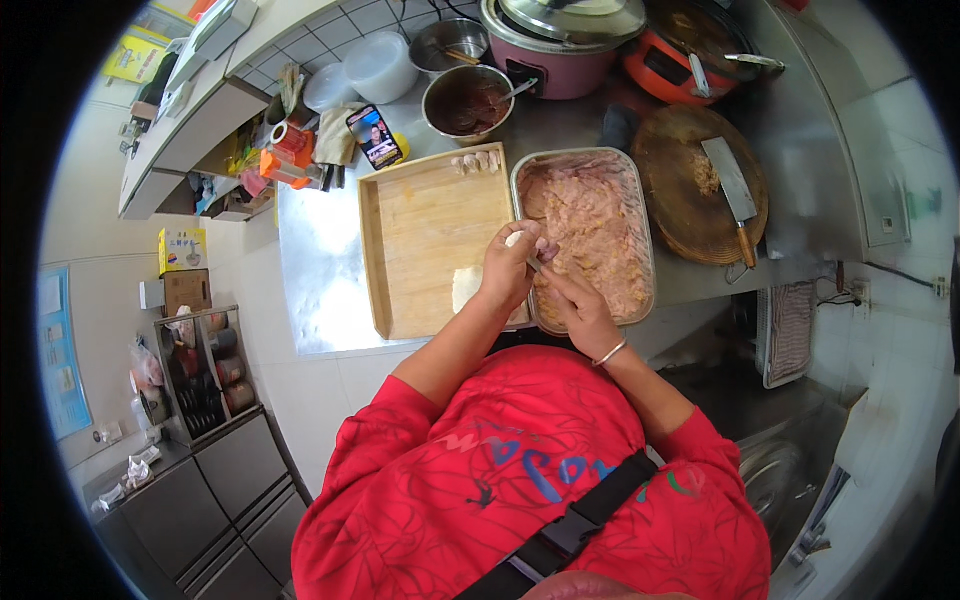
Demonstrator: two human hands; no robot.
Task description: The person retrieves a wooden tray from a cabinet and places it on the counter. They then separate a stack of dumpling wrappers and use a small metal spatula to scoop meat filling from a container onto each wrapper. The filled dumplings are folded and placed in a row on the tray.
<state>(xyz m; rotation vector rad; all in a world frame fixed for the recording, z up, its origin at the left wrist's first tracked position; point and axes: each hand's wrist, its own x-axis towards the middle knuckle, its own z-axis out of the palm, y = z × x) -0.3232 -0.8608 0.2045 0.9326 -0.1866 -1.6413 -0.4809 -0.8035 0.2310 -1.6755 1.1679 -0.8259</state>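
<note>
My left hand [507, 271] is closed around a pale dough wrapper [514, 238], with a bit of pinkish filling showing by the fingers. My right hand [583, 306] grips a thin flat stick or spatula [534, 264] whose tip reaches the left hand. Both hands are over the near left edge of a metal tray [648, 247] full of pink minced meat [589, 217]. Left of it lies a shallow wooden tray [427, 240]. A stack of wrappers [466, 288] rests near its front, partly behind my left forearm. Several small filled dumplings [475, 162] line its far right corner.
A round chopping board [667, 202] with a cleaver [729, 178] stands to the right. Behind are a steel bowl of dark red sauce [469, 105], a pink cooker [559, 71] and a red pot [686, 67]. A lit phone [375, 139] leans behind the wooden tray.
</note>
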